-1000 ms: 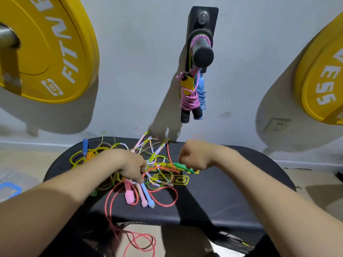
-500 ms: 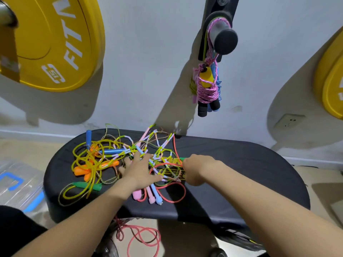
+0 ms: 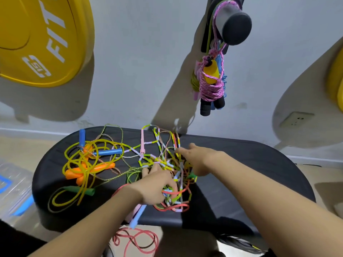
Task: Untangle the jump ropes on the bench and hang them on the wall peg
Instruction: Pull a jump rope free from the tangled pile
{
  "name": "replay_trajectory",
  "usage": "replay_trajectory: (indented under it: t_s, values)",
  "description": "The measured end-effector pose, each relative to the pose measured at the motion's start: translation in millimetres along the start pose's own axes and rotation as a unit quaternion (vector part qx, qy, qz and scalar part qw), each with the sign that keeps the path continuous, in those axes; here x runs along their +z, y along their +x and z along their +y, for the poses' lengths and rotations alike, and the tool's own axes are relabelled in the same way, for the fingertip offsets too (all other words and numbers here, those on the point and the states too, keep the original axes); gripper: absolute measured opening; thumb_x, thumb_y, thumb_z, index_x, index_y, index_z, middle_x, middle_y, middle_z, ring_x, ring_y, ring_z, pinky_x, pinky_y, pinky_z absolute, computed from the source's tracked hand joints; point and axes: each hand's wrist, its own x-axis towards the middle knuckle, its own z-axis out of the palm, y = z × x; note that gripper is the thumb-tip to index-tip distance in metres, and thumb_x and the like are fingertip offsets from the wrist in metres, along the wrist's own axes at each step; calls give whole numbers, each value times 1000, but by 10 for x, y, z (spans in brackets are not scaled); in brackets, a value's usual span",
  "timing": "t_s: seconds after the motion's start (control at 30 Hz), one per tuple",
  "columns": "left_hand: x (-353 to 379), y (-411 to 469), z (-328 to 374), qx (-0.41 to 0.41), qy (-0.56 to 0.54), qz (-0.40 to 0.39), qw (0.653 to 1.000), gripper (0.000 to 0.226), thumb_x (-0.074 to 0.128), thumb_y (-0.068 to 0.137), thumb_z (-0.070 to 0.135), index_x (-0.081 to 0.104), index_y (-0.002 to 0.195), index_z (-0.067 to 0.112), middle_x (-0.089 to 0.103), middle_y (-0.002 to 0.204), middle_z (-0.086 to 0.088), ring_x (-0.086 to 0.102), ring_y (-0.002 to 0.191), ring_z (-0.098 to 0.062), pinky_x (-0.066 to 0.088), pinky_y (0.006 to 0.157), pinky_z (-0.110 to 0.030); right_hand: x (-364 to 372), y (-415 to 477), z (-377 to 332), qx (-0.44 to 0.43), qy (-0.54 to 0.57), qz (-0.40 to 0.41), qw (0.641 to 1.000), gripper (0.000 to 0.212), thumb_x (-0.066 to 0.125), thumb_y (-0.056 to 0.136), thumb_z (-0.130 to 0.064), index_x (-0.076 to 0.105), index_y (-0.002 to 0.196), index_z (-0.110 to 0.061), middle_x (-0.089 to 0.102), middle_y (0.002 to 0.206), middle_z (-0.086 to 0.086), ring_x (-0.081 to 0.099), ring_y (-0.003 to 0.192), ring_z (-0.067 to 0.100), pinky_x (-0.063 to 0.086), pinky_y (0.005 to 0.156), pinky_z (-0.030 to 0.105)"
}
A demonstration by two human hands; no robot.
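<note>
A tangle of jump ropes (image 3: 163, 164) lies on the black bench (image 3: 250, 167): a beaded green, lilac and pink rope, a red cord, a yellow rope (image 3: 83, 164) with orange handles (image 3: 74, 173), blue handles (image 3: 109, 152) and a green handle (image 3: 79, 190). My left hand (image 3: 156, 186) rests in the knot's near side, fingers curled into the beaded strands. My right hand (image 3: 196, 160) is at the knot's right side, fingers bent into the cords; its grip is hidden. On the wall peg (image 3: 233, 26) hang bundled ropes (image 3: 211, 84), pink and blue, with black handles.
Yellow weight plates hang on the wall at left (image 3: 40, 39) and far right (image 3: 336, 75). A wall socket (image 3: 296, 119) sits low on the right. A clear box with blue latches (image 3: 13, 191) stands on the floor left. Red cord loops (image 3: 137, 240) dangle below the bench's front edge.
The view has come closer and lower over the bench. My left hand slid toward me into the knot's near side. My right hand shifted up and right, its fingers spreading into the cords.
</note>
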Motion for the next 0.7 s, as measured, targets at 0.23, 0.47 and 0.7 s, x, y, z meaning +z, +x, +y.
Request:
replay_trajectory:
  t_s: [0.23,0.47,0.7]
  values:
    - [-334,-283,-154,62,-54,-87,993,31,59,70,-7,67,73,23,69,88,-10,65,86,-37,56,78,-57,415,42,26,-58,-41,-24,997,75,83,87,-25,43,150,-29,46,146,8,55,133,35,53,102,46]
    - [-498,-471,-367,-140,-50,-13,989,48,81,66,64,62,88,25,67,73,12,62,64,-9,47,65,-31,524,-149,170,-54,35,3,998,25,60,103,-35,51,120,-18,65,107,11,71,99,35,59,86,44]
    - [-382,-317,-231,-134,42,126,982,43,61,96,62,57,80,23,56,88,3,53,103,-30,38,84,-41,219,-520,165,-50,72,66,994,41,42,109,-50,52,84,-20,67,94,12,67,88,36,55,81,43]
